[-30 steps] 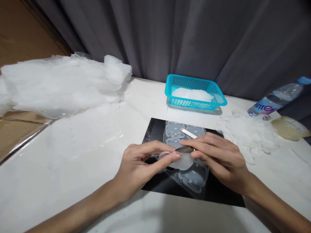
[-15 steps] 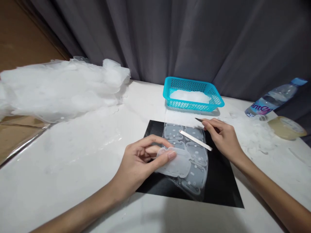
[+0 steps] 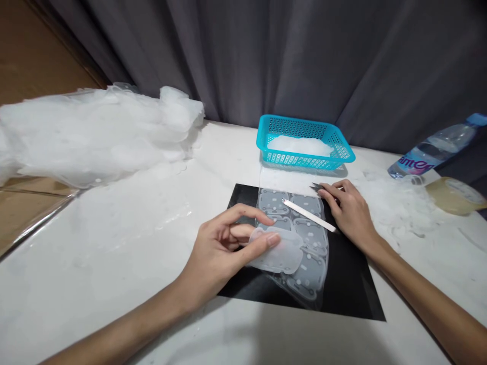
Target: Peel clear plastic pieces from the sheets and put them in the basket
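Observation:
Between the thumb and fingers of my left hand (image 3: 232, 246) is a thin, frosted, translucent plastic piece (image 3: 279, 256) with rounded corners. It is held over a clear sheet of grey-looking rounded pieces (image 3: 310, 235) with small holes and slots, which lies on a black mat (image 3: 348, 284). My right hand (image 3: 348, 210) rests at the mat's upper right, closed on dark tweezers (image 3: 315, 186) whose two tips point left and stand slightly apart. A slim white stick-like tool (image 3: 310, 215) with a metallic end lies across the sheet, near my right fingers.
A blue perforated basket (image 3: 306, 161) holding white pieces stands behind the mat. A large heap of translucent pieces (image 3: 99, 137) is at the left. On the right are clear scraps (image 3: 399, 205), a tape roll (image 3: 454, 195) and a tilted-looking water bottle (image 3: 433, 149).
My right hand has lowered slightly toward the mat, and both tweezer tips now show apart. My left hand keeps the plastic piece in nearly the same place. The view has shifted slightly.

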Motion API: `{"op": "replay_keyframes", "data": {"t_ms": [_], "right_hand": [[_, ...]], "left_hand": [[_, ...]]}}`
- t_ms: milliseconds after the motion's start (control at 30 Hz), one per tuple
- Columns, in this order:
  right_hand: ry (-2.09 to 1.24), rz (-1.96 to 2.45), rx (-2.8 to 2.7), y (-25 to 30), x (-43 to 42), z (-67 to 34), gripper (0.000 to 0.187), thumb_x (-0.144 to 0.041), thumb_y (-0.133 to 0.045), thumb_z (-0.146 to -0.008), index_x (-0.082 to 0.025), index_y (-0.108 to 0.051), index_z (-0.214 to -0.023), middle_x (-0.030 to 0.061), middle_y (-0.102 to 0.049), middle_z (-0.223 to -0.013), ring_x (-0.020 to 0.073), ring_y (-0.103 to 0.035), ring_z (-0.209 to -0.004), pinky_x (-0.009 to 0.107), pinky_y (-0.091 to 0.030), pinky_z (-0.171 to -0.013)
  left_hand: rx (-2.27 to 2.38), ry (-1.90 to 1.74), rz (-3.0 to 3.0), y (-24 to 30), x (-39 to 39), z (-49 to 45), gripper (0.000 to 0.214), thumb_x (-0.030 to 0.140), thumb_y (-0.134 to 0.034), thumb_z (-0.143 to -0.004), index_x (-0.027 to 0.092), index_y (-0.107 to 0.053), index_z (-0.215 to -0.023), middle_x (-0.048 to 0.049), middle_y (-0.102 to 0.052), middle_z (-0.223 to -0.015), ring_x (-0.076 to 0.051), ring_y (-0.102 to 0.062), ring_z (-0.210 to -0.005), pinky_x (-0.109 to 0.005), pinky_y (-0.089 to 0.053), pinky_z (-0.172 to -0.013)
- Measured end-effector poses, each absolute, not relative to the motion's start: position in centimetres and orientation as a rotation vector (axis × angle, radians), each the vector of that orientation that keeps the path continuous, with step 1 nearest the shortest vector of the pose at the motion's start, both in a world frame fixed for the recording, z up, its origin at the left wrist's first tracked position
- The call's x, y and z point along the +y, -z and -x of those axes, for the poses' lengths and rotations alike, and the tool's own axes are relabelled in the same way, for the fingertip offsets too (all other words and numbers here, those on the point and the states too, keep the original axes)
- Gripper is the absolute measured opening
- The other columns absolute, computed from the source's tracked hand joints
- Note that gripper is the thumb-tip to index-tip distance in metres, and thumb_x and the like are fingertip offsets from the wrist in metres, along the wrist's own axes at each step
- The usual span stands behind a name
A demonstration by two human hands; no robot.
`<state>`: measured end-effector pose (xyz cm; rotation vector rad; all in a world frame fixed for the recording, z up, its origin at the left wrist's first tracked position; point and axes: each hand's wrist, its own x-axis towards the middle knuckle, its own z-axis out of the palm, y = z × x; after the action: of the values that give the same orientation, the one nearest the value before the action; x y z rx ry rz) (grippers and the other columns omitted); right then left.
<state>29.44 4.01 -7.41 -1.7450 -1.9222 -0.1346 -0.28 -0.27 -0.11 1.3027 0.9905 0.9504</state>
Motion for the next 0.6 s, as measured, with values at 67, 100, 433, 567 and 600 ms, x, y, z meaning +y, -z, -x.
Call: {"op": "replay_keyframes", "data": {"t_ms": [67,100,433,567,600], "right_hand": [[0.163,1.742,-1.932,7.48,4.05,-29.51,0.049,-0.048,-0.04,-0.108,-0.018,-0.076,-0.122,0.0123,-0.064,-0.102,0.0307,-0.063,-0.098,0.042,-0.051,-0.083],[0.177,1.736,-1.937,7.51,4.07,-29.54,0.05,-0.048,-0.04,-0.108,-0.017,-0.076,-0.122,0.0125,-0.064,-0.101,0.031,-0.062,-0.098,0.043,-0.051,-0.084],[0.186,1.739,-1.925,7.48,4.09,-29.45,0.046,-0.045,-0.042,-0.108,-0.017,-0.077,-0.121,0.0128,-0.063,-0.1,0.0303,-0.057,-0.097,0.044,-0.05,-0.084],[0.217,1.779,-1.901,7.46,4.01,-29.44,0.044,-0.045,-0.043,-0.108,-0.019,-0.077,-0.12,0.0123,-0.064,-0.1,0.0298,-0.058,-0.098,0.041,-0.047,-0.081],[0.23,1.793,-1.896,7.44,3.98,-29.39,0.044,-0.044,-0.043,-0.108,-0.019,-0.077,-0.119,0.0122,-0.064,-0.1,0.0296,-0.058,-0.098,0.04,-0.047,-0.079]], "left_hand": [[0.985,-0.96,-1.328,0.16,-0.22,0.22,0.018,0.031,-0.083,-0.082,0.02,-0.074,-0.093,0.0053,-0.061,-0.051,-0.009,-0.053,-0.047,-0.017,-0.042,-0.047],[0.978,-0.967,-1.342,0.2,-0.19,0.19,0.016,0.03,-0.083,-0.083,0.021,-0.075,-0.094,0.0062,-0.059,-0.05,-0.009,-0.052,-0.047,-0.017,-0.041,-0.048],[0.979,-0.949,-1.316,0.48,-0.22,0.18,0.013,0.03,-0.084,-0.083,0.023,-0.076,-0.089,0.0043,-0.063,-0.054,-0.009,-0.055,-0.053,-0.016,-0.043,-0.052],[0.985,-0.938,-1.313,0.46,-0.21,0.12,0.016,0.031,-0.084,-0.083,0.023,-0.073,-0.092,0.0063,-0.057,-0.051,-0.008,-0.049,-0.05,-0.017,-0.038,-0.05],[0.982,-0.934,-1.325,0.46,-0.19,0.12,0.016,0.031,-0.084,-0.084,0.024,-0.075,-0.096,0.0066,-0.055,-0.052,-0.008,-0.047,-0.05,-0.017,-0.037,-0.049]]}}
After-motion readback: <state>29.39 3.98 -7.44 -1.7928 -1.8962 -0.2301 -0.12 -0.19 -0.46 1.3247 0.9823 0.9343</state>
